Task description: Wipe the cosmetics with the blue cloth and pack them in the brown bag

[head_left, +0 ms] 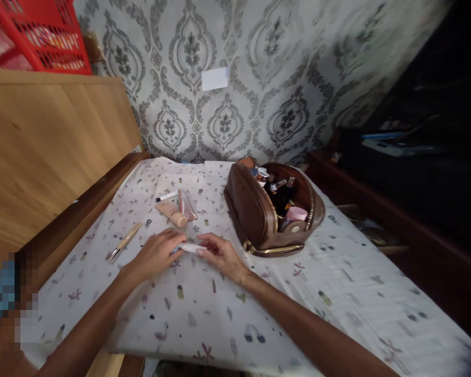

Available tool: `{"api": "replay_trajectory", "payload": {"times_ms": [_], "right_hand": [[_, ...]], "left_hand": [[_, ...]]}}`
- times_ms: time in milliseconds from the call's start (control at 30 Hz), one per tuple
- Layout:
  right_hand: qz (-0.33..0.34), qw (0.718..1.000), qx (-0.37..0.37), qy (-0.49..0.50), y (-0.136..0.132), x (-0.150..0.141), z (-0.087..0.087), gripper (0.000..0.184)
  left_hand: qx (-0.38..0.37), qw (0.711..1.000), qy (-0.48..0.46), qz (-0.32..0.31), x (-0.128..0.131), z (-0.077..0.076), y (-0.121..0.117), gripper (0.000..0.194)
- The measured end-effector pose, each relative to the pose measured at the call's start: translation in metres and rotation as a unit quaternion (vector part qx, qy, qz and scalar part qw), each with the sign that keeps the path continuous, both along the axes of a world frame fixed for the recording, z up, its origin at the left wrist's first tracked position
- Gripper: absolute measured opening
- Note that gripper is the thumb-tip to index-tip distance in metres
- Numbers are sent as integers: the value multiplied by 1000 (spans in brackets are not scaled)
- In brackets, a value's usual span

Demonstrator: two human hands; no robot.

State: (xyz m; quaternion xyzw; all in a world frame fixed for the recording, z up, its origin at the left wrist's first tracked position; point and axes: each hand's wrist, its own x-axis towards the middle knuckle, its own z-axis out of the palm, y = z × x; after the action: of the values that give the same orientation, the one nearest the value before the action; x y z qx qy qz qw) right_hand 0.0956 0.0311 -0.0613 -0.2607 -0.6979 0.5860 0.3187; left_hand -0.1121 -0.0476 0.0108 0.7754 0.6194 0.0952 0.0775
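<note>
A slim white tube (193, 247) is held level between my two hands over the printed cloth. My left hand (159, 252) is closed on its left end, where a bit of blue shows. The fingertips of my right hand (223, 256) pinch its right end. Just beyond my left hand lie a beige squeeze tube (171, 213), a small clear pouch (187, 206) and a white tube with a black cap (167, 196). Slender brush-like sticks (123, 242) rest to the left. Right of my hands stands a brown cosmetic bag (251, 204), unzipped, with a pink-lidded jar (296, 214) and several bottles inside.
The patterned cloth (204, 314) covers the surface. A wooden panel (55, 120) rises at the left, with a red basket (58, 36) on top. A patterned wall (227, 120) closes off the back. Dark furniture (416, 220) stands along the right side.
</note>
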Motion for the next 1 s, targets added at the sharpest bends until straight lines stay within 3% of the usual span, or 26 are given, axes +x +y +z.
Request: {"api": "replay_trajectory", "payload": {"times_ms": [133,233,400,567,667,800,1000], "right_hand": [[-5,999,-39,7,-3,2,1,45],[-28,998,-53,31,-5,6,3,43],[-45,998,-17,50,-11,10,3,36],[-14,997,-52,47,-14,12,2,52],[20,992,-102,64,-12,14,6,63],[84,966,-222,101,-8,17,14,67],[137,925,-329,128,-8,15,12,65]], "left_hand": [[13,997,-80,-16,11,-8,3,21],[-21,982,-187,16,9,-9,8,27],[-27,935,-342,89,18,-9,14,36],[12,868,-460,188,36,-15,23,45],[45,832,-505,223,46,-21,29,46],[27,787,-558,262,52,-27,33,49],[-6,765,-573,295,51,-29,31,65]]}}
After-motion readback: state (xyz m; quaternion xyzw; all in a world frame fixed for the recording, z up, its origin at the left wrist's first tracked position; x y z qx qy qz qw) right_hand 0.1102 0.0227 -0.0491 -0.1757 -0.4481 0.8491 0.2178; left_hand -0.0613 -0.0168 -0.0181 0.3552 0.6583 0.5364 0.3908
